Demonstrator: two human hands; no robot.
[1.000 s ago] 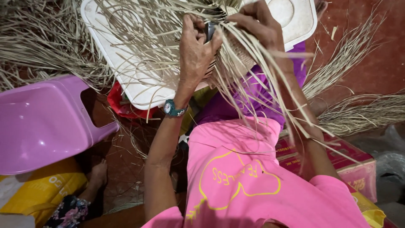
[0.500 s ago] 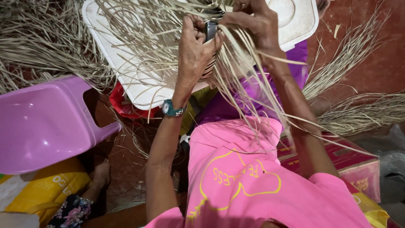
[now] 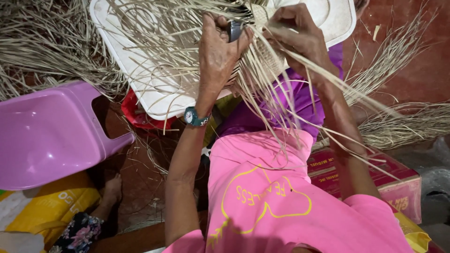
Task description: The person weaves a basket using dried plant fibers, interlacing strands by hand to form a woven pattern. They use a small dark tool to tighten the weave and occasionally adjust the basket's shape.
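Straw [image 3: 281, 89] fans toward 5 o'clock from the half-woven mat [image 3: 262, 56] at 12 o'clock, where the left hand [image 3: 218, 51] clamps a dark tool [image 3: 234, 30] and the right hand [image 3: 297, 33] pinches strands; a loosened pinch could slacken the weave.

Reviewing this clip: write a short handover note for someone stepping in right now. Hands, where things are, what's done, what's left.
Left hand: gripping a dark tool against the woven straw piece.
Right hand: pinching straw strands at the weave's edge.
The piece is held up over a white plastic tray; loose strands trail over the lap.
Done: a small woven section.
Left: long strands hang unwoven.
Nearby: purple plastic chair, loose straw pile.
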